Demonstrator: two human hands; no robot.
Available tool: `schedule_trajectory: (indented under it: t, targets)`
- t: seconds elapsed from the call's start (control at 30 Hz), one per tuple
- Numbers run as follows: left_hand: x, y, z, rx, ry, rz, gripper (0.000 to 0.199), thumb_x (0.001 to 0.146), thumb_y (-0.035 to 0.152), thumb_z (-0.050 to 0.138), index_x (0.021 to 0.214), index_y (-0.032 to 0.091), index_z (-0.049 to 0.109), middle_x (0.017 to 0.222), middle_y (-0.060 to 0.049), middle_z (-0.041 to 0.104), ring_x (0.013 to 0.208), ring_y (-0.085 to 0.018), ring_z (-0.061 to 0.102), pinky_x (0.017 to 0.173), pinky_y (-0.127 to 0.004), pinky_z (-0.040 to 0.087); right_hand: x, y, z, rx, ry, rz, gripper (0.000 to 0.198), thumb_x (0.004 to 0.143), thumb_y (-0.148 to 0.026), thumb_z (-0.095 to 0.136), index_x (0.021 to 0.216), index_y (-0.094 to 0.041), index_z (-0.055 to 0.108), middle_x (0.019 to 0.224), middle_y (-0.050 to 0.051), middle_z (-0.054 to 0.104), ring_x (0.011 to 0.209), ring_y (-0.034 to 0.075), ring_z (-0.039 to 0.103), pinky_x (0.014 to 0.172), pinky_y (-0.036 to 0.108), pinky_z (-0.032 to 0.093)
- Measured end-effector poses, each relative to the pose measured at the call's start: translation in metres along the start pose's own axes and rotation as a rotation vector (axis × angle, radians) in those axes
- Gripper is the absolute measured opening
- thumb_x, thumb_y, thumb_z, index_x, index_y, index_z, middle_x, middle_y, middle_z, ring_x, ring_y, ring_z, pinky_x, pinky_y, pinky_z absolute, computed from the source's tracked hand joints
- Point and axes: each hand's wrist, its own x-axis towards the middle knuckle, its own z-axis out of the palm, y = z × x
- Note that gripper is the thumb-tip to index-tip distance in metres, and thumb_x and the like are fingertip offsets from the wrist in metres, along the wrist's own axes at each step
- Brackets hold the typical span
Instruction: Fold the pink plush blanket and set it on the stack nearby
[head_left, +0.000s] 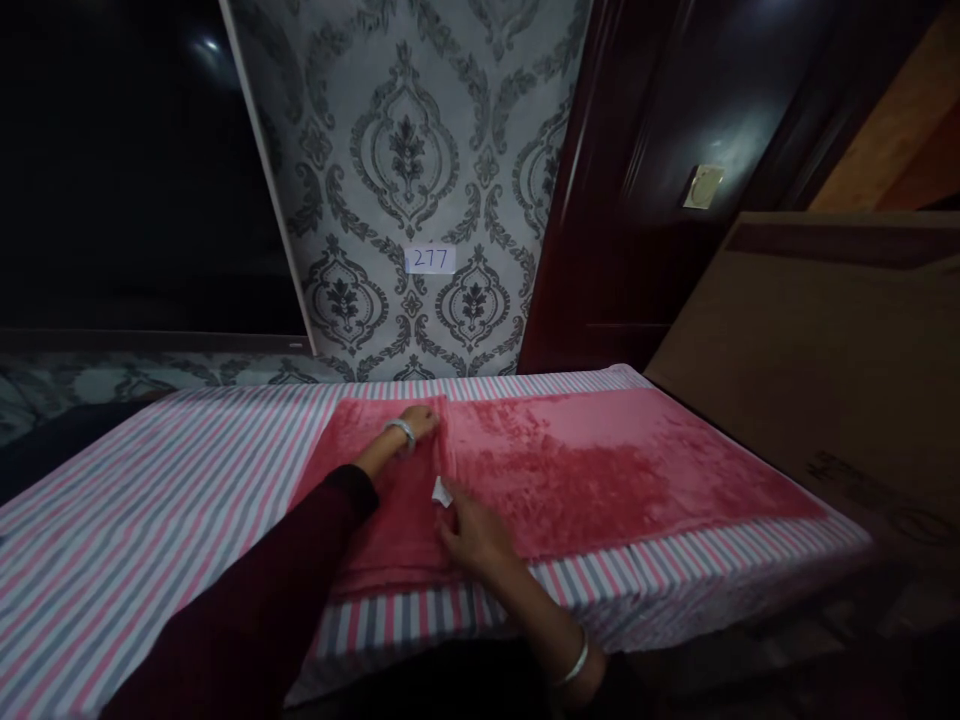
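Midway along the bench (187,470), between its far and near edges, left hand (420,422) and right hand (476,535) curl over folded cloth (555,480), seemingly steadying it; whether pinching, I can't tell.

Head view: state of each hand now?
Left hand: on the folded red plush cloth; open or closed, can't tell.
Right hand: partly curled at a small white tag; grip can't be told.

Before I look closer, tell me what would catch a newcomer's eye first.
Likely the red plush cloth spread on the striped cover, layered at its left end, where the left hand and right hand are. Next, the slip marked 277 on the patterned wallpaper above. The large dark panel at upper left also stands out.
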Motion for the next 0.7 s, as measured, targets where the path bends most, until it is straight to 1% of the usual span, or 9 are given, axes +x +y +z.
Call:
schedule_trajectory:
  t: [0.07, 0.1, 0.2, 0.27, 0.37, 0.43, 0.5, 0.57, 0.7]
  targets:
    - [0.000, -0.025, -0.021, 0.043, 0.013, 0.003, 0.029, 0.093, 0.025, 0.047, 0.098, 0.011, 0.071, 0.102, -0.009, 0.074, 0.096, -0.021, 0.069, 0.083, -0.024, 0.049, 0.011, -0.002, -0.015, -0.066, 0.031, -0.036, 0.055, 0.090, -0.027, 0.053, 0.144, -0.020, 0.050, 0.113, 0.011, 0.071, 0.104, 0.025, 0.066, 0.090, 0.034, 0.051]
    - [-0.002, -0.038, -0.031, 0.073, 0.020, 0.001, 0.030, 0.093, 0.023, 0.045, 0.102, 0.011, 0.071, 0.107, -0.010, 0.074, 0.101, -0.021, 0.068, 0.087, -0.023, 0.049, 0.021, -0.006, -0.021, -0.086, 0.056, -0.071, 0.055, 0.091, -0.028, 0.051, 0.145, -0.018, 0.049, 0.116, 0.012, 0.070, 0.109, 0.026, 0.064, 0.093, 0.034, 0.050]
    - [-0.010, -0.070, -0.052, 0.149, 0.037, -0.011, 0.034, 0.093, 0.021, 0.043, 0.115, 0.014, 0.068, 0.126, -0.012, 0.069, 0.119, -0.022, 0.061, 0.100, -0.026, 0.045, 0.067, -0.027, -0.027, -0.093, 0.087, -0.188, 0.059, 0.094, -0.026, 0.045, 0.151, -0.010, 0.040, 0.140, 0.017, 0.058, 0.130, 0.025, 0.052, 0.108, 0.034, 0.041]
    - [-0.014, -0.084, -0.055, 0.197, 0.041, -0.011, 0.039, 0.094, 0.022, 0.043, 0.126, 0.013, 0.063, 0.139, -0.014, 0.060, 0.133, -0.024, 0.052, 0.109, -0.030, 0.040, 0.102, -0.044, -0.021, -0.123, 0.071, -0.189, 0.061, 0.096, -0.025, 0.044, 0.153, -0.007, 0.035, 0.155, 0.018, 0.043, 0.143, 0.025, 0.038, 0.115, 0.036, 0.033]
    - [-0.014, -0.096, -0.046, 0.259, 0.045, -0.020, 0.050, 0.097, 0.028, 0.041, 0.143, 0.011, 0.050, 0.157, -0.018, 0.039, 0.148, -0.028, 0.031, 0.119, -0.043, 0.027, 0.147, -0.057, -0.002, -0.209, 0.060, -0.129, 0.063, 0.098, -0.030, 0.043, 0.156, -0.009, 0.030, 0.164, 0.017, 0.026, 0.152, 0.029, 0.022, 0.121, 0.044, 0.020]
    - [-0.011, -0.103, -0.034, 0.284, 0.037, -0.026, 0.056, 0.098, 0.034, 0.040, 0.150, 0.013, 0.041, 0.161, -0.017, 0.030, 0.152, -0.029, 0.022, 0.121, -0.052, 0.020, 0.165, -0.052, 0.013, -0.256, 0.048, -0.142, 0.064, 0.099, -0.038, 0.043, 0.157, -0.012, 0.029, 0.165, 0.016, 0.021, 0.153, 0.030, 0.015, 0.122, 0.048, 0.014]
    - [-0.008, -0.110, -0.019, 0.327, 0.033, -0.037, 0.062, 0.098, 0.041, 0.039, 0.154, 0.014, 0.034, 0.162, -0.016, 0.028, 0.153, -0.031, 0.019, 0.121, -0.057, 0.015, 0.175, -0.038, 0.026, -0.289, 0.002, -0.166, 0.068, 0.099, -0.046, 0.044, 0.157, -0.012, 0.030, 0.165, 0.017, 0.020, 0.154, 0.032, 0.011, 0.122, 0.051, 0.011]
    - [-0.007, -0.116, -0.006, 0.382, 0.042, -0.055, 0.068, 0.098, 0.047, 0.037, 0.156, 0.013, 0.029, 0.163, -0.017, 0.027, 0.153, -0.032, 0.018, 0.121, -0.060, 0.013, 0.179, -0.021, 0.037, -0.302, -0.047, -0.157, 0.071, 0.099, -0.052, 0.043, 0.156, -0.011, 0.033, 0.164, 0.019, 0.021, 0.154, 0.033, 0.010, 0.122, 0.052, 0.011]
    - [-0.007, -0.123, 0.010, 0.436, 0.080, -0.074, 0.073, 0.098, 0.052, 0.032, 0.157, 0.010, 0.028, 0.163, -0.019, 0.025, 0.152, -0.033, 0.019, 0.121, -0.061, 0.012, 0.180, -0.003, 0.049, -0.309, -0.076, -0.145, 0.074, 0.099, -0.057, 0.039, 0.156, -0.012, 0.032, 0.165, 0.019, 0.020, 0.154, 0.033, 0.008, 0.122, 0.052, 0.009]
